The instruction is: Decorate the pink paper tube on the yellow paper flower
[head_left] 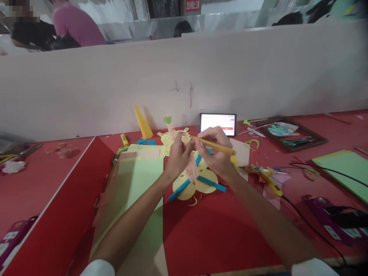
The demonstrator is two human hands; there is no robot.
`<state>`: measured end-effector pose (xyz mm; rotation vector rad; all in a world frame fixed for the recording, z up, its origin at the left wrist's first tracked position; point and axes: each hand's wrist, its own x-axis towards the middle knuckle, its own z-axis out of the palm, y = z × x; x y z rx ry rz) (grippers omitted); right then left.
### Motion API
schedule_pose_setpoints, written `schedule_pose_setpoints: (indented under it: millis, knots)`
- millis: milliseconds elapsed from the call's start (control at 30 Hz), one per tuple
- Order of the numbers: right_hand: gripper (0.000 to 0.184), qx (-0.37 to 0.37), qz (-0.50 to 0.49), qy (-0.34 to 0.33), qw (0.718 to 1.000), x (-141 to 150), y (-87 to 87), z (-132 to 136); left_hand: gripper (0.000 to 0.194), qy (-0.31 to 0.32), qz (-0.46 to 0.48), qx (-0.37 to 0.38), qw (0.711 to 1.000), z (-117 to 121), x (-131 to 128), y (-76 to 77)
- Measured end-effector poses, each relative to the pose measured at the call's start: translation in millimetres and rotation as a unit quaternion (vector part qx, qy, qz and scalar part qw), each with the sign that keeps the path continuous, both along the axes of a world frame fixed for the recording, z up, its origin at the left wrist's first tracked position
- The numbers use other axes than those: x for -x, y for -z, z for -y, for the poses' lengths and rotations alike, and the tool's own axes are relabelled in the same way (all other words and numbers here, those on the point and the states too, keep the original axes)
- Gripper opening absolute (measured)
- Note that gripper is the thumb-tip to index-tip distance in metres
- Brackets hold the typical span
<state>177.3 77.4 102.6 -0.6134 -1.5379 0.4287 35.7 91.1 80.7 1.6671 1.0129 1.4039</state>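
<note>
My right hand (217,151) is closed around a slim yellow pen (220,147), its thick end toward the right and its other end at my left fingertips. My left hand (181,155) is closed in a pinch facing it; whatever is between those fingers is too small to make out. Below both hands lies a pale yellow flower-shaped paper cutout (207,182) with blue paper strips (211,183) and a pink paper piece (192,168) across its middle. Behind the hands, a similar yellow paper piece bears a pink stem with a green heart (167,120).
A lit tablet (218,122) leans on the white partition (115,88), with a yellow cone (143,122) farther left. Green paper sheets (138,195) lie at left. To the right are a yellow glue gun (271,186) with its cord, a dark tray (316,142) and a purple box (324,218).
</note>
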Motion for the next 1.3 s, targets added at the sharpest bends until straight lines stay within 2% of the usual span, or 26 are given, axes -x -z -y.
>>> schedule_pose_setpoints:
  millis: [200, 367, 500, 767, 933, 1300]
  knots:
    - [0.008, -0.011, 0.019, 0.019, 1.0, 1, 3.3, -3, 0.031, 0.003, 0.018, 0.014, 1.0, 1, -1, -0.7]
    - [0.01, 0.012, 0.017, 0.018, 1.0, 1, 5.3, -1, 0.019, -0.024, 0.001, 0.024, 0.999, 7, -1, -6.3]
    - [0.01, 0.007, 0.029, 0.017, 0.999, 3, 9.5, -2, 0.01, -0.014, -0.01, 0.028, 0.999, 7, 0, -3.1]
    - [0.006, -0.011, 0.055, 0.02, 0.998, 7, 10.4, -2, 0.02, 0.025, 0.034, 0.014, 0.999, 3, -1, 5.0]
    - [0.007, -0.008, 0.067, 0.011, 0.998, 9, 9.5, -1, 0.027, 0.017, 0.041, 0.022, 0.999, 0, 0, 7.7]
    - [0.009, -0.011, 0.09, 0.034, 0.995, 6, 5.9, -1, 0.024, 0.037, 0.043, 0.007, 0.998, -1, 1, 6.1]
